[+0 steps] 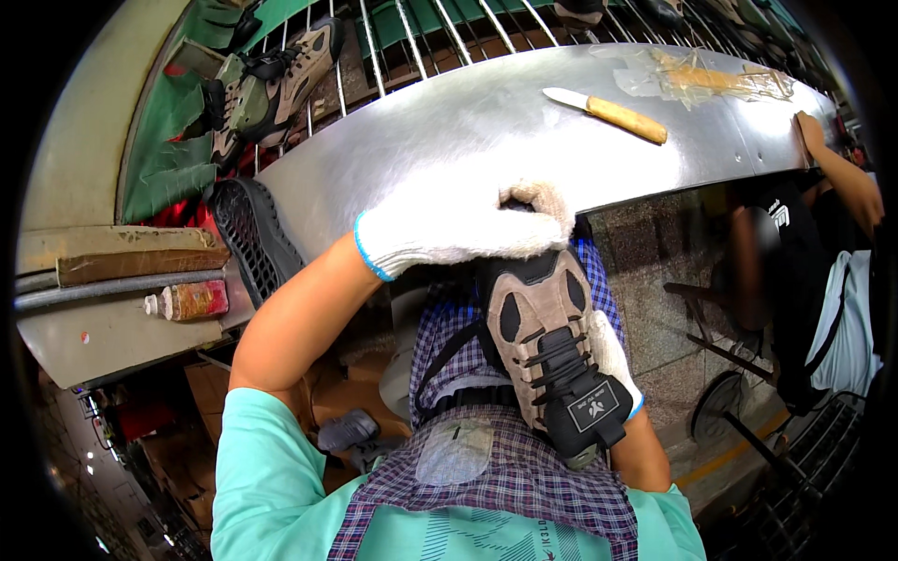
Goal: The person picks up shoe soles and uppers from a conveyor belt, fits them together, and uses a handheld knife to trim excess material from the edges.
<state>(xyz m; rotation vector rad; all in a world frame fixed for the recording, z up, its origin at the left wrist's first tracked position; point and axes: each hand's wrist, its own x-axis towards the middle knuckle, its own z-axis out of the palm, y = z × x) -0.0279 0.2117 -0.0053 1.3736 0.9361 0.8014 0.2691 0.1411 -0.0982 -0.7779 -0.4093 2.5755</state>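
The shoe [545,313] is over the person's lap, just off the near edge of the counter [412,131]. Its upper is matte taupe with a suede-like nap, cut in curved overlays around black inserts; dark laces zigzag over a padded black tongue [561,360], which carries a squarish black patch with a pale border. The toe points away from the person, toward the counter, and the heel end comes back toward the apron [552,472]. The long axis slants slightly, from upper left at the toe to lower right at the heel, with the laced side facing up.

Both hands wear fuzzy white knit gloves. The left hand [513,230] is bent at the toe, fingers curled around something dark; whether that is part of the shoe I cannot tell. The right hand [613,360] grasps the shoe from its right side, its fingers partly hidden behind it.

The counter is smooth, shiny metal with a curved outline in this view. On it lie a knife [613,113] with a smooth wooden handle and a short pale blade, and crinkled, yellowish tape [716,79]. Left of the counter leans a black sole [251,238] with an open lattice of cells, near a stained bottle [192,301]
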